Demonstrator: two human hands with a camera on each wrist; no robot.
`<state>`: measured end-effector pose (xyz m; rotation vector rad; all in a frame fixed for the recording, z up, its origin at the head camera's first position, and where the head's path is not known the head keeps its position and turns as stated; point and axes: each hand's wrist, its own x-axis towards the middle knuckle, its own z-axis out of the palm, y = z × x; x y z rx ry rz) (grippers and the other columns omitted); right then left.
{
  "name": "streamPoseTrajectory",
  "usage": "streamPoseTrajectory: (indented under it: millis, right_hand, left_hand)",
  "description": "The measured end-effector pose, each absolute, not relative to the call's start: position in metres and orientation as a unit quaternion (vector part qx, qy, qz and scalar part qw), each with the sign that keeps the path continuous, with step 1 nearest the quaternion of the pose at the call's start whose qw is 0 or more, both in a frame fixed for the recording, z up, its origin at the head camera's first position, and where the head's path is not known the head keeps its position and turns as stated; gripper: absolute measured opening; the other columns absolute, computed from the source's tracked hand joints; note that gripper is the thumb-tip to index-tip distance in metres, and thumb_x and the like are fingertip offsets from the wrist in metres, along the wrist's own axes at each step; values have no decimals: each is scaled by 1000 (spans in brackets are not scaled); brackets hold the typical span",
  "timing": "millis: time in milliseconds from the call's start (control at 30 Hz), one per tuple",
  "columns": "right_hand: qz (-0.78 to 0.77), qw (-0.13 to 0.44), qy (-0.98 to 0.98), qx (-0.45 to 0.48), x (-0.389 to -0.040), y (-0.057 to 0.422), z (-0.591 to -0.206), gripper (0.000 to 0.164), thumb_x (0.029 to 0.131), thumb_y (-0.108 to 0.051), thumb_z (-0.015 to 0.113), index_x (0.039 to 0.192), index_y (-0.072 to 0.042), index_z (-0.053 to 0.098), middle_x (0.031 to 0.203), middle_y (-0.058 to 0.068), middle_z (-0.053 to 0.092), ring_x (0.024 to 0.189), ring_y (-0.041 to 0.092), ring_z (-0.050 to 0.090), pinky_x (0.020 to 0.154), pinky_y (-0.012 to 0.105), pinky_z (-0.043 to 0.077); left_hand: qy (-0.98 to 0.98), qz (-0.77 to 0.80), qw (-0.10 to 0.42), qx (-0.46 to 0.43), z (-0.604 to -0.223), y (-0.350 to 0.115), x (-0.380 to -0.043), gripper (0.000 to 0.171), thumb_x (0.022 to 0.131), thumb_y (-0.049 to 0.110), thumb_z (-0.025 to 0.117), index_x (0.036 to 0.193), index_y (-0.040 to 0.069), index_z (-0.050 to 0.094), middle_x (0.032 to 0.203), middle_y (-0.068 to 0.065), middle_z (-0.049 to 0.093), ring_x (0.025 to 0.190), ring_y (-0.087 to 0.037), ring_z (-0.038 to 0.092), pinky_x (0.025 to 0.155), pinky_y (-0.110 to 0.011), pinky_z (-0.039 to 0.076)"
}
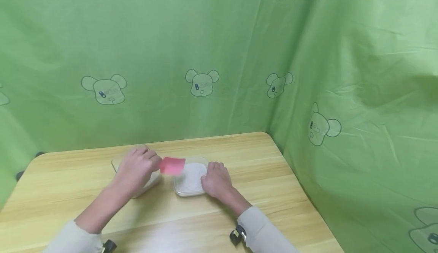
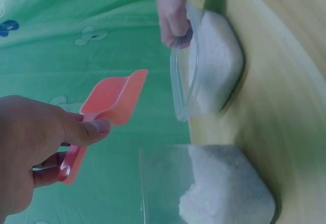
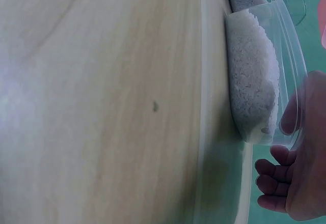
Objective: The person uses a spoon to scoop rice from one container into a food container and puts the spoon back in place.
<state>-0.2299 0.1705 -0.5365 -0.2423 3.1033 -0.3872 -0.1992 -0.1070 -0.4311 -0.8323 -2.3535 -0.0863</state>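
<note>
My left hand (image 1: 138, 167) holds a pink scoop (image 1: 172, 165) by its handle, thumb along the top in the left wrist view. The scoop is raised over the gap between two clear plastic containers, its blade overlapping the right one's edge in the head view. White rice (image 3: 249, 71) nearly fills the right container (image 1: 186, 194). My right hand (image 1: 217, 179) pinches that container's right rim, thumb at the inner side and fingers outside. Below the left hand stands the left container (image 2: 165, 183), taller, with rice (image 2: 224, 188) low in it; the left forearm and hand partly hide it in the head view.
Both containers stand side by side on a light wooden table (image 1: 273, 192) with rounded corners. Green curtains (image 1: 154, 48) printed with bear heads hang behind it and along the right side.
</note>
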Motion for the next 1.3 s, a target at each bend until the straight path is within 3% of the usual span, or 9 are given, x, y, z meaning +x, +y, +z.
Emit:
streamPoseTrajectory:
  millis: [133,433,733,1033,1300]
  right_hand:
    - [-125,7,989,-73,-230,170,-536,29,96,-30,48,105,-2,51,93,8,47,88,25,40,80,36,40]
    - [-131,5,989,-72,-228,170,-535,26,96,-28,48,102,-3,51,91,7,46,86,25,39,78,35,38]
    - [-133,1,988,-73,-228,172,-536,25,95,-28,48,102,-4,50,91,7,46,86,24,40,78,34,38]
    - [-137,0,988,-74,-229,171,-536,25,94,-28,47,101,-4,50,91,7,46,86,24,40,77,34,38]
    - [-132,2,988,-82,-228,173,-536,21,94,-26,45,97,-6,47,89,7,45,84,24,38,75,33,35]
  left_hand:
    - [-892,-32,329,-309,-429,-116,-200,26,66,9,95,87,11,79,86,-1,78,82,-21,65,61,-25,43]
    - [-884,-36,344,-314,-422,-139,-201,34,59,6,98,87,6,78,85,-7,78,73,-23,64,64,-32,53]
    - [-887,-27,354,-295,-420,-158,-198,29,64,7,95,87,5,78,84,-10,78,71,-24,64,61,-34,53]
    - [-880,-22,358,-311,-420,-179,-197,29,63,4,93,86,0,75,83,-13,77,73,-28,67,66,-36,57]
    - [-884,-12,360,-297,-416,-193,-197,25,67,9,91,86,2,75,83,-13,77,69,-28,63,55,-35,49]
